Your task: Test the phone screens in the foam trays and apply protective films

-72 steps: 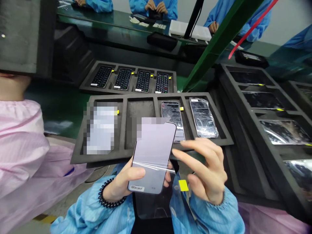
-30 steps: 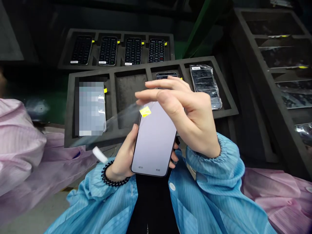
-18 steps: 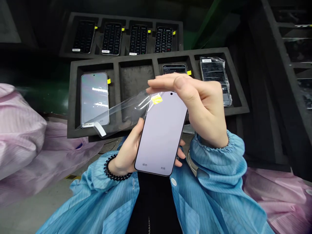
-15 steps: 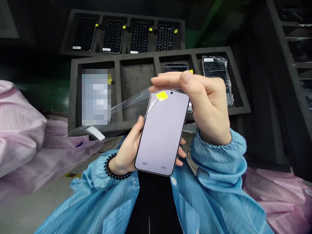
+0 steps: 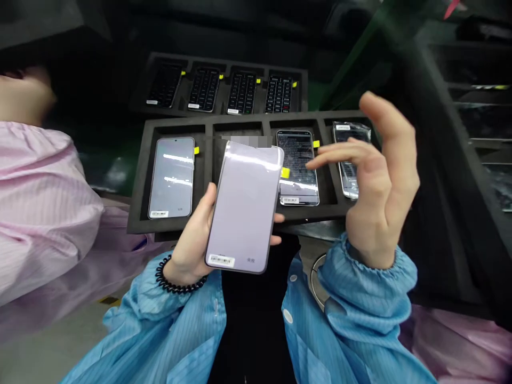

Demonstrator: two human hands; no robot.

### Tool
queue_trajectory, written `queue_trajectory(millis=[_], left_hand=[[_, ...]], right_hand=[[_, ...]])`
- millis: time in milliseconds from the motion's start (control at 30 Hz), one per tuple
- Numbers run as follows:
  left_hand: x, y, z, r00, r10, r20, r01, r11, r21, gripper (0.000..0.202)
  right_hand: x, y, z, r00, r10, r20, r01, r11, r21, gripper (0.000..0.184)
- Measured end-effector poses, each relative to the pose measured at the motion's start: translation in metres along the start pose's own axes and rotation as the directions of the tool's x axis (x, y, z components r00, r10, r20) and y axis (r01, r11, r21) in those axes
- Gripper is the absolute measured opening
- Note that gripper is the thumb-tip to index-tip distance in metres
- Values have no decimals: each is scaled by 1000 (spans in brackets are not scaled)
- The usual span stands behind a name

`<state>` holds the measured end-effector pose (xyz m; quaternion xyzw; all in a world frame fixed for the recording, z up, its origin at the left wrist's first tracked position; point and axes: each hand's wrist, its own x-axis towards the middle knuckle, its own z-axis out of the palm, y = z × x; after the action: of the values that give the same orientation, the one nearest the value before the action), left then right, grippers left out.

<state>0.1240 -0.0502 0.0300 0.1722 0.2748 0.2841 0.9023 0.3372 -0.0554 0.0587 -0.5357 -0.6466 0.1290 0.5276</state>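
Electronics workshop, rows of phones (image 5: 171,176) in compartmented trays (image 5: 208,154), blue smock (image 5: 180,325), pink smock (image 5: 48,208)

I wore a blue, finely striped jacket (image 5: 160,336) with gathered cuffs (image 5: 372,258), white buttons (image 5: 287,316) and a pale buttonhole (image 5: 216,307), open over black clothing (image 5: 256,325). Below my left grip (image 5: 192,242), a black coiled bracelet (image 5: 176,287) circled the wrist.

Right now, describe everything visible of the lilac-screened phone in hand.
The slim, dark-edged phone has a glossy, lilac-grey screen with a bright reflection. It faces the camera in the left hand, its top leaning right. A white barcode label sits bottom left; a yellow square tab juts from the upper right edge. Pixelation blurs its top.
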Motion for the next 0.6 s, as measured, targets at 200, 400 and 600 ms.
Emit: queue_trajectory(millis=[200, 400, 600], left_hand=[[27, 32, 8, 867, 334, -371, -267, 938, 220, 51], [39, 39, 4, 921, 354, -163, -292, 904, 312, 52], [14, 44, -17, 792, 605, -83, -378, 592, 711, 65]], right_hand=[[-13, 29, -12, 987, 135, 84, -129, 989, -72, 40], [-16, 37, -4, 951, 227, 211, -210, 972, -101, 40], [-14, 39, 11, 945, 182, 273, -172, 983, -60, 37]])
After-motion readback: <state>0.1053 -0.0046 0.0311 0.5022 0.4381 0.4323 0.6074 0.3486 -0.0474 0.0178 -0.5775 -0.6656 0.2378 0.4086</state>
